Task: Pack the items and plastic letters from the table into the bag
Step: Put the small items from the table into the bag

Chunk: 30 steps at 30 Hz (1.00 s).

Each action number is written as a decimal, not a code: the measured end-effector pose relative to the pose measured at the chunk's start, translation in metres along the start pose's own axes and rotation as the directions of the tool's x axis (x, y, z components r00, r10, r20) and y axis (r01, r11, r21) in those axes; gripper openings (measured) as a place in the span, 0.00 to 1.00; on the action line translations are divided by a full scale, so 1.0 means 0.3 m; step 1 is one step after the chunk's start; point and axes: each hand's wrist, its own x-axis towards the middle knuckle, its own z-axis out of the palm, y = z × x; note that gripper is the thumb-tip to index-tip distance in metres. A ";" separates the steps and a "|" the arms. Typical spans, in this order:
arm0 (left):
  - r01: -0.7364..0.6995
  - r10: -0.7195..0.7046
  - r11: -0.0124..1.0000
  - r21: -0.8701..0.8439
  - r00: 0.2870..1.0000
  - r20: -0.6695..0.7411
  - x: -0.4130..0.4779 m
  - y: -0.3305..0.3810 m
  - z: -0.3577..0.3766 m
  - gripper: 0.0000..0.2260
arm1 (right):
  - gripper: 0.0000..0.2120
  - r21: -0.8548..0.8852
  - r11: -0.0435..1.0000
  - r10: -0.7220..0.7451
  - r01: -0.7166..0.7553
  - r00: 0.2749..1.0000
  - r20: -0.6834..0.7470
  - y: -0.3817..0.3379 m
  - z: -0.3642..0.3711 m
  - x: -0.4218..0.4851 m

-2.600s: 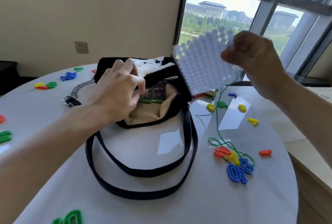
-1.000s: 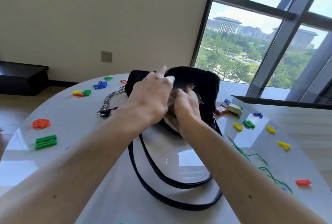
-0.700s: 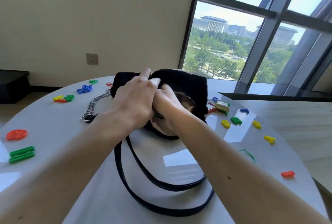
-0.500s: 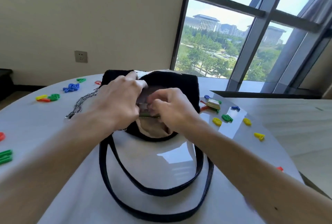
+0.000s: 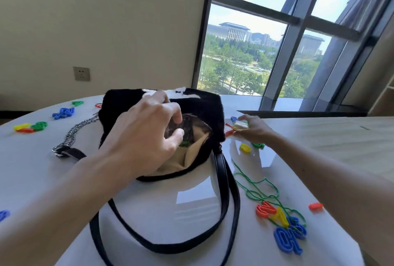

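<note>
Table (image 5: 149, 212) round, white; bag (image 5: 200, 103) at centre, black, fuzzy, mouth open toward camera.
Left hand (image 5: 145, 135) at bag mouth, fingers curled on near rim, holding it open; clear item visible inside.
Right hand (image 5: 253, 129) just right of bag, fingertips closed on small yellow-green packet (image 5: 241, 125).
Letters (image 5: 283, 227) near-right of bag, tangled with green cord (image 5: 255, 189); more far-left of bag.
Step, by judgement: fetching next item. Next: lift packet, carry left into open mouth, release. Most letters unpacked.
</note>
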 end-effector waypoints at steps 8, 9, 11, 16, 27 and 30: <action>0.016 -0.016 0.999 -0.030 1.000 0.005 -0.016 0.003 -0.017 0.08 | 0.08 -0.046 0.999 -0.027 0.018 0.980 -0.199 0.055 0.053 0.074; 0.017 -0.017 0.999 -0.035 1.000 0.007 -0.017 0.005 -0.017 0.08 | 0.07 -0.001 1.000 -0.015 0.015 0.969 -0.246 0.064 0.052 0.080; 0.018 -0.017 0.999 -0.048 1.000 0.009 -0.017 0.010 -0.012 0.07 | 0.06 0.144 0.988 0.000 0.057 0.930 -0.368 0.058 0.044 0.084; 0.017 -0.016 0.997 -0.073 1.000 0.019 -0.011 0.025 0.004 0.07 | 0.12 0.231 0.918 -0.227 0.323 0.904 -0.363 -0.052 0.026 0.084; 0.100 -0.100 0.993 -0.055 0.995 0.001 -0.010 -0.017 -0.019 0.06 | 0.33 -0.003 0.970 -0.232 0.244 0.924 0.303 -0.096 0.006 0.110; 0.133 -0.133 0.991 -0.035 0.991 -0.017 -0.002 -0.051 -0.021 0.06 | 0.35 -0.161 0.928 -0.288 0.337 0.920 0.265 -0.083 0.005 0.079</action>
